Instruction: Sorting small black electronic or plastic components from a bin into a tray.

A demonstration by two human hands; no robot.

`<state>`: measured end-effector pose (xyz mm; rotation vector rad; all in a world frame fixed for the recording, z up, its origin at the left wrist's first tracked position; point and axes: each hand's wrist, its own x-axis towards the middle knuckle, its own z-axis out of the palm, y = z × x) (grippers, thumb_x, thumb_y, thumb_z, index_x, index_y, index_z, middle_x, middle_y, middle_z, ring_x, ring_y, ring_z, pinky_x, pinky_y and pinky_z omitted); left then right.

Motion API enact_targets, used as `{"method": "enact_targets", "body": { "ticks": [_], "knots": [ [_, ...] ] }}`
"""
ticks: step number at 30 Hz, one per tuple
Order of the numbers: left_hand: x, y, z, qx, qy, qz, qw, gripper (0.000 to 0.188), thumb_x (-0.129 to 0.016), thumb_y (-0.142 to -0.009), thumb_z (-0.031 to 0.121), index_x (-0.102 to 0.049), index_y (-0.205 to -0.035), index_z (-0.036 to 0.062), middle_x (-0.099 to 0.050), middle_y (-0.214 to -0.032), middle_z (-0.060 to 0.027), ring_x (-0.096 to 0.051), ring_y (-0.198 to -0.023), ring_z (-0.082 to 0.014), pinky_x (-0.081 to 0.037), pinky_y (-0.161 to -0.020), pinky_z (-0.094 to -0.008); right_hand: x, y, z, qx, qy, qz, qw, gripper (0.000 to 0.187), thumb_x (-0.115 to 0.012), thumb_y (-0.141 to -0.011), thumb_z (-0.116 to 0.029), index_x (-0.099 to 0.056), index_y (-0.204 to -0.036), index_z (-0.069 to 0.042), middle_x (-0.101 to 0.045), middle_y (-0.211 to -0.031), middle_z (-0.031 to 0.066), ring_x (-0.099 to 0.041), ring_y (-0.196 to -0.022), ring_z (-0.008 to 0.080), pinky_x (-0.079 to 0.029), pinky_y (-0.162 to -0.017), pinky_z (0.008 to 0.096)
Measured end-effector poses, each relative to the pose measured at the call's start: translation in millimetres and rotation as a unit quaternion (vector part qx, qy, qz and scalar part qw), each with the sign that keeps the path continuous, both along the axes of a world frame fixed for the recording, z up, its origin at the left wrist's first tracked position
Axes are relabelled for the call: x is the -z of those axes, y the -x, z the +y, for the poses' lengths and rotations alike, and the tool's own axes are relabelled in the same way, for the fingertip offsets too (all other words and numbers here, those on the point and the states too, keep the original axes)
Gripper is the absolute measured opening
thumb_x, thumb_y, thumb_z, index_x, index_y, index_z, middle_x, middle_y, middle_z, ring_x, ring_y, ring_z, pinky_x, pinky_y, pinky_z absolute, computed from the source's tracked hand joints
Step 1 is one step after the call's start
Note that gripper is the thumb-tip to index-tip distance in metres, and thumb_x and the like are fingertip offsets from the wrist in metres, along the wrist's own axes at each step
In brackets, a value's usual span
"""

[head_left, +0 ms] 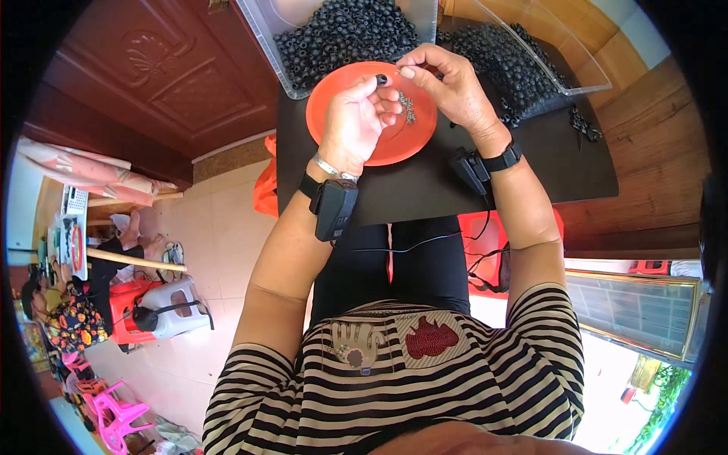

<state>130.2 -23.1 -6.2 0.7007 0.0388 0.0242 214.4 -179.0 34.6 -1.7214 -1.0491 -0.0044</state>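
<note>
Over a round orange-red plate [341, 83], my left hand [353, 125] is palm up with a small black ring-shaped part [381, 79] pinched between thumb and finger. Close beside it, my right hand [455, 87] has its thumb and index finger pressed together. Whatever those fingertips hold is too small to name. A little heap of small silvery metal pieces [409, 114] lies on the plate between the two hands. Behind the plate stands a clear plastic bin [267, 47] filled with similar black parts [341, 30].
A second clear bin [584, 89] with black parts sits at the far right of the dark table [561, 171]. Several loose black pieces [584, 125] lie beside it. At left, another person [64, 303] sits near red and grey stools [167, 307]. A cable [409, 249] links my wrist devices.
</note>
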Motion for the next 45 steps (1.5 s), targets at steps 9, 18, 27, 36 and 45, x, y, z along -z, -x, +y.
{"method": "enact_targets", "body": {
  "ticks": [9,18,27,36,45],
  "knots": [
    [5.1,-1.4,-1.5,0.004,-0.029,0.013,0.999,0.019,-0.048,-0.09,0.019,-0.056,-0.095,0.0021,-0.061,-0.08,-0.0091,-0.06,-0.067,-0.0188,-0.045,-0.058,-0.0286,3.9,1.9,6.4,0.005,0.009,-0.16,0.987,0.011,-0.065,-0.079,-0.012,-0.062,-0.085,-0.003,-0.06,-0.078,0.0086,-0.061,-0.071,0.023,-0.049,-0.065,0.0307],
    [3.5,1.1,-4.0,0.0,0.007,0.012,1.0,0.023,-0.046,-0.09,0.023,-0.055,-0.1,0.0039,-0.063,-0.084,-0.0073,-0.061,-0.073,-0.0187,-0.048,-0.065,-0.0305,4.5,8.1,12.5,0.031,0.008,-0.297,0.954,0.017,-0.069,-0.073,-0.01,-0.065,-0.089,-0.005,-0.062,-0.082,0.0083,-0.06,-0.077,0.0251,-0.049,-0.069,0.0331],
    [0.6,2.5,-1.2,0.021,-0.047,0.007,0.999,0.023,-0.047,-0.091,0.022,-0.057,-0.095,0.0023,-0.063,-0.084,-0.0083,-0.062,-0.076,-0.0201,-0.048,-0.066,-0.0298,-2.3,-5.6,-2.4,-0.028,0.024,-0.273,0.961,0.018,-0.068,-0.077,-0.016,-0.067,-0.091,-0.005,-0.064,-0.084,0.0095,-0.062,-0.08,0.0251,-0.049,-0.071,0.0324],
    [-0.9,1.7,3.7,-0.017,-0.02,0.01,1.0,0.022,-0.049,-0.09,0.022,-0.058,-0.092,0.002,-0.063,-0.084,-0.0093,-0.061,-0.074,-0.021,-0.047,-0.064,-0.0298,-8.4,-64.2,-75.0,0.278,0.317,-0.211,0.882,0.016,-0.062,-0.078,-0.021,-0.067,-0.087,-0.008,-0.066,-0.077,0.0111,-0.063,-0.073,0.0271,-0.048,-0.067,0.0369],
    [-2.1,2.7,2.3,-0.011,-0.012,0.017,1.0,0.023,-0.049,-0.09,0.022,-0.058,-0.091,0.0016,-0.063,-0.082,-0.0098,-0.062,-0.073,-0.0208,-0.047,-0.063,-0.0291,22.0,-68.2,-48.5,0.117,0.296,-0.145,0.937,0.016,-0.067,-0.071,-0.011,-0.067,-0.086,-0.006,-0.066,-0.077,0.0094,-0.062,-0.07,0.0211,-0.048,-0.065,0.032]
  ]
}}
